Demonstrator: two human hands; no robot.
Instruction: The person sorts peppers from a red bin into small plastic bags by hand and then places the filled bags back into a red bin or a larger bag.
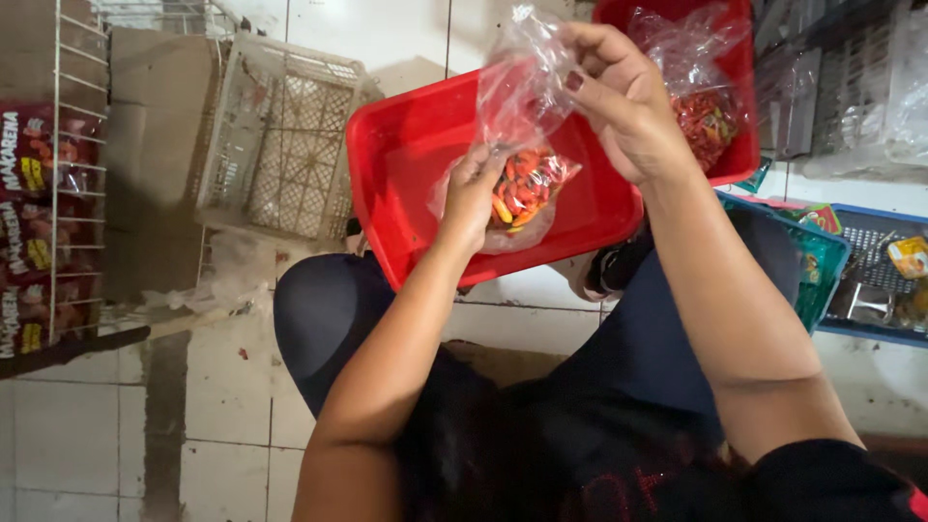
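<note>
Two hands work over the red tray (406, 164). The left hand (471, 193) cups a clear bag of small chili peppers (522, 186) from below, its grip closed on it. The right hand (619, 92) pinches the bag's top shut above the tray. Closing the bag looks like the step in hand. Behind the tray sits a second red tray (739, 145) with more chilies; a white crate (280, 135) lies to its left.

head view, steep downward, close in
</note>
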